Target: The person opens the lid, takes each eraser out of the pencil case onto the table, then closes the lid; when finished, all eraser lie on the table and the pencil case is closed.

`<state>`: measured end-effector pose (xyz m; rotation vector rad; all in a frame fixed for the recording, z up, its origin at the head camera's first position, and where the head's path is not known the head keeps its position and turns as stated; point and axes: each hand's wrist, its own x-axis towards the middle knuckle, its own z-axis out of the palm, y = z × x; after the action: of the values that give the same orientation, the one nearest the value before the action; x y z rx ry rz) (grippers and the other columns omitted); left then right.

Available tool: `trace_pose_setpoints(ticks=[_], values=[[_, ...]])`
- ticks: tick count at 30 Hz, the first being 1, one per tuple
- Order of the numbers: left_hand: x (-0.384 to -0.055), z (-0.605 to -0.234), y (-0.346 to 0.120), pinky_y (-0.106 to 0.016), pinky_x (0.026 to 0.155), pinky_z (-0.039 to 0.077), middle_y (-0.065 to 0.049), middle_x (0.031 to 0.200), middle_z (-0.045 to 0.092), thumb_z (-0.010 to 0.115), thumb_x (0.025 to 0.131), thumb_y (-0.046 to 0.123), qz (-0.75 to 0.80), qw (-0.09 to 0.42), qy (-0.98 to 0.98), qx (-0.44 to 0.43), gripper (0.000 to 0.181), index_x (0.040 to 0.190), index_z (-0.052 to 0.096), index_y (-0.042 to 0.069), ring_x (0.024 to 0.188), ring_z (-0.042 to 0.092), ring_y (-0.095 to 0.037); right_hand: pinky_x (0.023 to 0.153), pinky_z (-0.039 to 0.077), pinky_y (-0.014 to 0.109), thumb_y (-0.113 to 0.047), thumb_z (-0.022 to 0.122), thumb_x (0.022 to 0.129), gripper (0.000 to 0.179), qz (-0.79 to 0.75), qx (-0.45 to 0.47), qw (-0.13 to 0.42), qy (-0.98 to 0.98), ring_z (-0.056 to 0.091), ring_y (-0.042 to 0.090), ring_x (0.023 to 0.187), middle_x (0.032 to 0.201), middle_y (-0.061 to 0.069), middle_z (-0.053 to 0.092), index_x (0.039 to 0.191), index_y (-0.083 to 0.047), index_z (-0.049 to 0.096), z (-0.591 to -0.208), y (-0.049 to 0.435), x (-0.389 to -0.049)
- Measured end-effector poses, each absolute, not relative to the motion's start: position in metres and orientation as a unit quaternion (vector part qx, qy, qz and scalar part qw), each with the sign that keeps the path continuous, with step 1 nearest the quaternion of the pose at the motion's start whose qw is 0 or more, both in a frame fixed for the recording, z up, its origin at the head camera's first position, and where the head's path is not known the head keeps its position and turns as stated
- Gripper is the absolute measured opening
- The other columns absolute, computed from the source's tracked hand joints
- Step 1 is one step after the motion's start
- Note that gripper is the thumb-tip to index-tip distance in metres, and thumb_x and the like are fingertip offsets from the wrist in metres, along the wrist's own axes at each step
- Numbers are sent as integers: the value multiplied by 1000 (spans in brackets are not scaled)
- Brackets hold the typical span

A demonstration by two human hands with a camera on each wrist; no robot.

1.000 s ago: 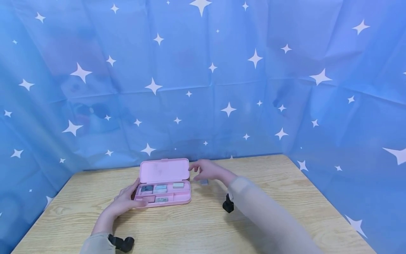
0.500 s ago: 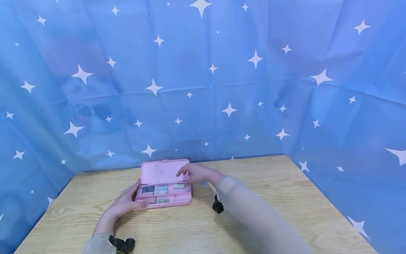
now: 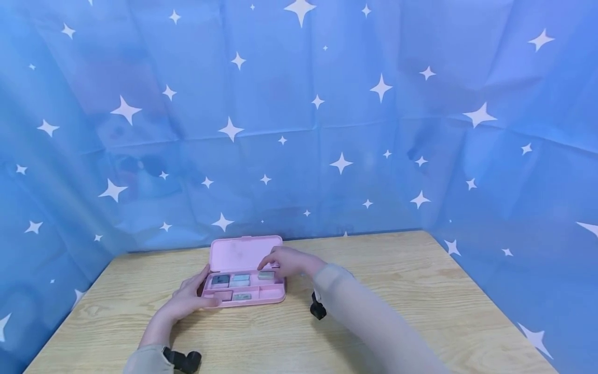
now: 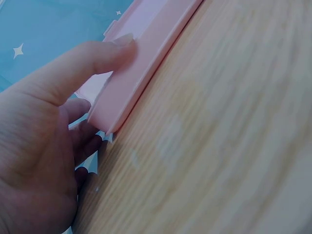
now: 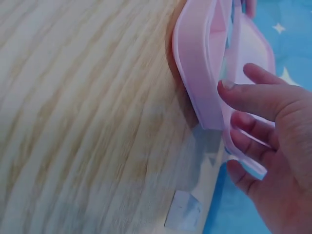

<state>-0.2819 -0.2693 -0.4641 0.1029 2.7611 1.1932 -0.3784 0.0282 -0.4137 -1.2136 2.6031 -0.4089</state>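
Observation:
A pink pencil case [image 3: 245, 253] lies on the table with its lid raised at the back. My left hand [image 3: 184, 300] grips its left end, thumb over the front wall and fingers behind. In its compartments sit small eraser-like blocks: a dark one [image 3: 220, 279], a pale blue and white one [image 3: 240, 279], a pink one [image 3: 224, 295] and a grey-green one [image 3: 242, 297]. My right hand [image 3: 290, 261] is over the case's right end, index finger beside a pale green-white block [image 3: 266, 275]. In the right wrist view its fingers are loosely bent, nothing visible between them.
A loose whitish block [image 5: 183, 211] lies on the table right of the case, shown in the right wrist view. The wooden table [image 3: 252, 337] ends at the back against a blue curtain [image 3: 289, 166] with white stars.
My right hand has moved left from beside the case to over its right compartment, then slightly lower. The left hand keeps its grip on the case's left end.

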Motion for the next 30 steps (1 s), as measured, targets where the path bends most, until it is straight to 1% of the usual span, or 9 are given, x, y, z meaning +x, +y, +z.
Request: trace_pose_setpoints(ticks=[8,15,30], values=[[-283,-463,-268,-72,104,14,-25,156,16,80,72,46,387,65,919,32,113,157,12,12,138,11,-48,79,43,21,3,68,83,52,-114,-417,128,892,49,10,90,108,3,53,124,-28,68,-413,21,-378],[-283,-462,-268,-72,104,15,-25,156,16,80,73,45,391,64,917,37,113,157,11,13,139,11,-48,76,42,21,5,67,83,55,-102,-399,131,902,47,10,87,105,0,52,123,-33,68,-414,18,-377],[-284,-465,-271,-72,104,14,-25,156,16,80,72,45,390,59,918,38,113,156,13,12,138,11,-48,73,40,21,8,64,82,57,-99,-407,123,900,45,11,83,99,-1,51,122,-32,69,-420,16,-382]])
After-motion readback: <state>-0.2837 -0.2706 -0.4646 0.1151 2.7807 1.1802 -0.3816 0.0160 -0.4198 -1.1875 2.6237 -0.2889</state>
